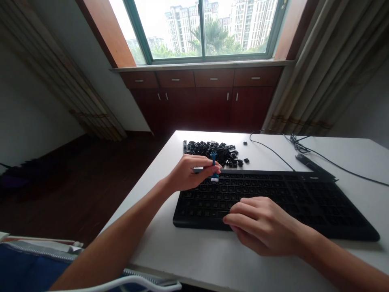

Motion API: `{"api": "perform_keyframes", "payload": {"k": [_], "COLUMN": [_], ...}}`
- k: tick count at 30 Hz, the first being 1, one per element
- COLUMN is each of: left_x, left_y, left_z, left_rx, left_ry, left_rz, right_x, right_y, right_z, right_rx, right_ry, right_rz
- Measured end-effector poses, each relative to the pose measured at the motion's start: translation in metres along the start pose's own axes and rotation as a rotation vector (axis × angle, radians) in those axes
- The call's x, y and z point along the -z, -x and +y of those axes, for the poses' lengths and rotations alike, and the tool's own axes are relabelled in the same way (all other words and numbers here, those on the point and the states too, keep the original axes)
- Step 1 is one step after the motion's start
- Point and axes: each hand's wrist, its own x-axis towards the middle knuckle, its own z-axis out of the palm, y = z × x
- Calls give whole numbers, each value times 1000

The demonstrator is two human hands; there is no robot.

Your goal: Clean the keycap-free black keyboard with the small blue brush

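Between the thumb and fingers of my left hand (194, 172) is a small blue brush (213, 157) with pale bristles at its lower end. The brush is upright above the upper left part of a black keyboard (264, 190), whose keycaps are off over much of its surface. My right hand (263, 227) lies over the keyboard's front edge, near the long bar at the bottom row. Its fingers are curled and closed; what is under the fingertips, if anything, is hidden.
Loose black keycaps (225, 152) lie heaped behind the keyboard on the white table (170, 251). A long black strip-like piece (313, 166) and a coiled cable (296, 142) lie at the back right. Beyond the table are brown cabinets (212, 105) below a window.
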Motion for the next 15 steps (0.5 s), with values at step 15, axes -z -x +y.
{"api": "perform_keyframes", "payload": {"k": [15], "left_x": [3], "left_y": [2], "left_z": [-1], "left_rx": [12], "left_ry": [21], "left_rz": [-125], "right_x": [0], "right_y": [2], "right_z": [0], "right_rx": [-12], "right_ry": [24], "right_rz": [-33]}}
